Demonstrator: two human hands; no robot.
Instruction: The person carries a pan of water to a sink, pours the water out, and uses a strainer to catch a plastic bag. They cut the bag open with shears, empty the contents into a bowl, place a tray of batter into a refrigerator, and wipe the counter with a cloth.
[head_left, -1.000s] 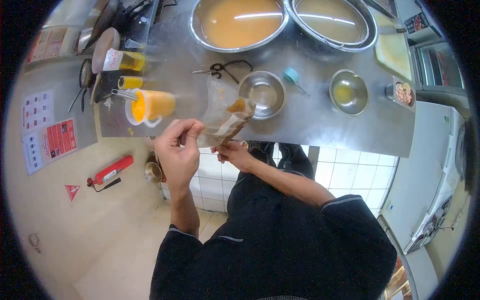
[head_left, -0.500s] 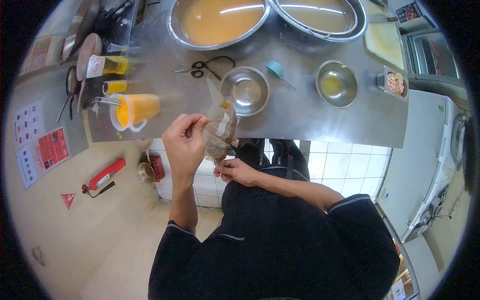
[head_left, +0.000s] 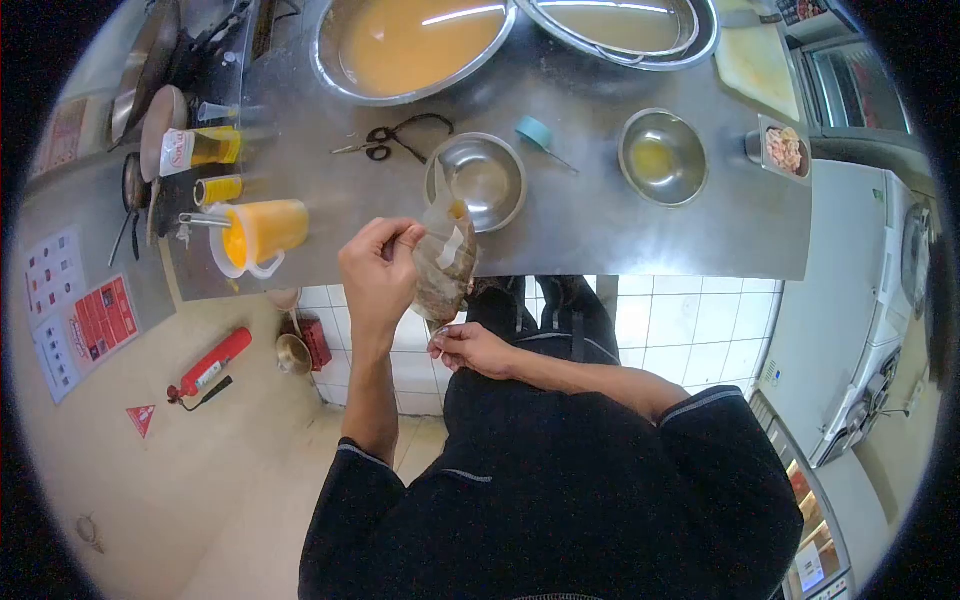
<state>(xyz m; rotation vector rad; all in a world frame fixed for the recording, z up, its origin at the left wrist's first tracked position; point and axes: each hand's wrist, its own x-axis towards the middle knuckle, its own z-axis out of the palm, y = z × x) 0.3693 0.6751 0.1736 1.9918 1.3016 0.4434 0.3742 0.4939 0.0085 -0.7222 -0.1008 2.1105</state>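
Note:
A clear plastic bag (head_left: 444,262) with brownish contents hangs in front of the table's near edge. My left hand (head_left: 382,272) is closed on the bag's upper left side, fingers pinched together. Lower down, my right hand (head_left: 472,350) pinches the bag's narrow bottom end. Just beyond the bag sits a steel bowl (head_left: 490,180), partly covered by the bag's top. Black-handled scissors (head_left: 380,143) lie to the left of that bowl, and a turquoise-headed tool (head_left: 534,131) with a thin metal rod lies to its right.
Two large basins of liquid, one orange (head_left: 420,45) and one cloudy (head_left: 620,25), stand at the back. A jug (head_left: 270,228) and bottle (head_left: 212,148) are left. A small bowl (head_left: 663,158), meat tray (head_left: 783,150) and cutting board (head_left: 757,65) are right.
The camera view has shifted slightly, so the table items appear a little further left. Both hands still hold the bag in nearly the same pose.

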